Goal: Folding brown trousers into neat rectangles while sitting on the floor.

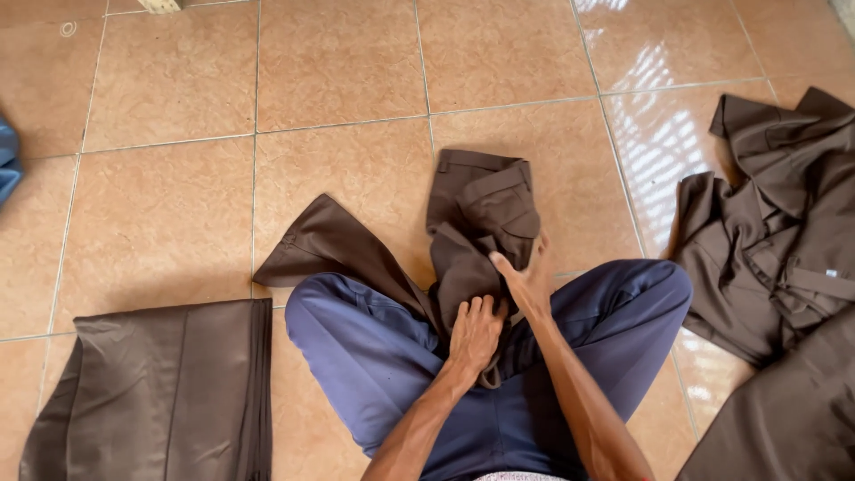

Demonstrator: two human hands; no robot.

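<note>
I sit on a tiled floor with my legs, in blue trousers (374, 356), spread apart. Between them lies a crumpled brown garment (476, 223) with a waistband and a pocket flap. My left hand (476, 331) grips a bunch of its fabric near my lap. My right hand (527, 278) holds the same garment a little higher, fingers curled into the cloth. One brown leg or panel of it (334, 245) spreads out flat to the left across my thigh.
A folded brown garment (169, 392) lies flat at the lower left. A heap of brown clothes (775, 240) sits on the right. A blue cloth edge (7, 160) shows at the far left. Orange-brown floor tiles (338, 62) stretch ahead.
</note>
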